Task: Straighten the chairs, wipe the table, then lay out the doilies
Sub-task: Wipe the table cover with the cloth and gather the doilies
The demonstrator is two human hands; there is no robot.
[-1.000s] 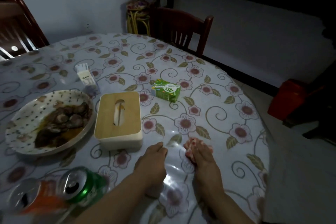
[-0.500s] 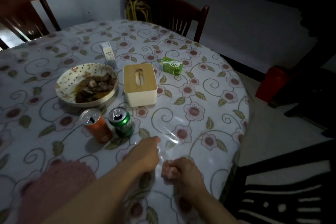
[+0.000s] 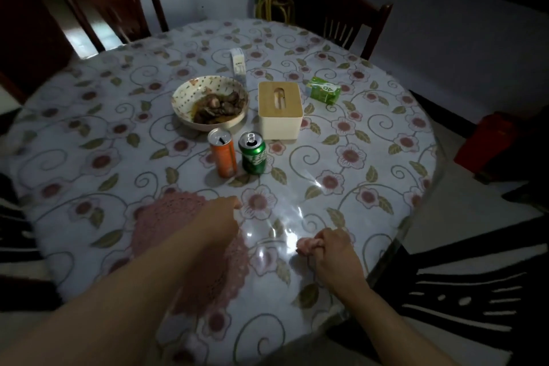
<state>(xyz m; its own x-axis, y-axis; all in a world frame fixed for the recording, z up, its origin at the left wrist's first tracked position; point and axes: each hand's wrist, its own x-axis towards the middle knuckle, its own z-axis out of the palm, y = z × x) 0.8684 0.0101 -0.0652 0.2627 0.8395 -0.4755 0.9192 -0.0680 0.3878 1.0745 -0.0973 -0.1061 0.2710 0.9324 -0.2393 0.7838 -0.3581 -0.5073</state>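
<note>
A: How much of the pink doily (image 3: 166, 223) is hidden?

B: A good part. The left hand (image 3: 218, 218) and its forearm lie across it, so only the lacy left side and the right fringe show. It lies flat on the round table (image 3: 371, 193), near the front edge. The left fingers reach past the doily toward the cloth; whether they are flat or curled cannot be told from behind.

A: And the right hand (image 3: 335, 252)?

B: Its fingers are curled round a small pink bundle (image 3: 306, 245), crumpled and too blurred to name. It rests on the glossy cover right of the doily.

A: What is cut off?

B: A dark chair (image 3: 463, 303) at lower right shows only its striped back; two more chairs (image 3: 341, 21) stand behind the table, dim.

A: The containers?

B: A spotted bowl (image 3: 190, 92) holds dark pieces of food in brownish sauce. Just in front stand an orange can (image 3: 223, 154) and a green can (image 3: 252, 154), side by side, both opened; their contents cannot be seen. The tissue box (image 3: 279, 110) stands right of the bowl, its wooden lid slotted. A small green carton (image 3: 323, 90) lies beyond it, and a white box (image 3: 238, 64) behind the bowl, its print unreadable.
</note>
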